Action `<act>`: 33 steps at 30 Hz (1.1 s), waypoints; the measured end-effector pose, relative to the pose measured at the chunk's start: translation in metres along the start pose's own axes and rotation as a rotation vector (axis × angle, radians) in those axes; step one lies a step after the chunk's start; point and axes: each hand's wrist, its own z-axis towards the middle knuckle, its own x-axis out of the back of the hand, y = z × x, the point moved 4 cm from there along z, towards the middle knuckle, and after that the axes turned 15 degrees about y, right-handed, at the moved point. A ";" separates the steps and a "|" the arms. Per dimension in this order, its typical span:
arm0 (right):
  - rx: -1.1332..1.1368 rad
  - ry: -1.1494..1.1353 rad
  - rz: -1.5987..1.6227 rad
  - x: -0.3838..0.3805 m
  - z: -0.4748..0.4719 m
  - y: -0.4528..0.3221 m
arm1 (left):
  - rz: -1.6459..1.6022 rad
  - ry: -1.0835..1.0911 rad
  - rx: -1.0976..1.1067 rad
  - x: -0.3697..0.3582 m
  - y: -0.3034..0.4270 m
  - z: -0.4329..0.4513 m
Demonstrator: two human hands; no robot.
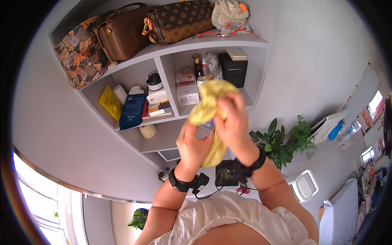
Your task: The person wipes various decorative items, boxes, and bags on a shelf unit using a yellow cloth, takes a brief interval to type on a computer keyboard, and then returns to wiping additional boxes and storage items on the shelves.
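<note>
Both of my hands are raised in front of the shelf unit. A yellow cloth [218,88] is bunched over a small box [205,128], which looks partly clear with a blue label. My left hand [194,148] grips the box from below, thumb and fingers around its lower side. With my right hand [232,122] I pinch the cloth near the box's upper right. Part of the cloth hangs down between my wrists. The cloth hides most of the box, and the right hand is slightly blurred.
Handbags [180,20] and a watch with a red strap [225,35] stand on the top shelf. White cartons [187,95], a black box [233,69] and a blue pouch [132,111] fill cubbies below. A leafy plant [275,144] is at right. Black cables [211,196] hang by my wrists.
</note>
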 end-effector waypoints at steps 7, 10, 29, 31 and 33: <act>0.208 -0.039 0.074 -0.011 -0.023 -0.033 | -0.028 -0.009 0.003 0.025 -0.018 0.004; 0.190 -0.068 0.086 -0.014 -0.030 -0.044 | 0.023 0.024 0.107 0.038 -0.020 0.001; 0.235 -0.107 0.092 -0.023 -0.019 -0.076 | -0.057 0.009 0.129 0.062 -0.040 -0.012; 0.277 -0.090 0.144 -0.017 -0.026 -0.084 | -0.204 0.049 0.184 0.065 -0.029 -0.007; 0.324 -0.031 0.026 -0.004 -0.009 -0.063 | -0.099 0.056 -0.039 0.071 -0.007 -0.003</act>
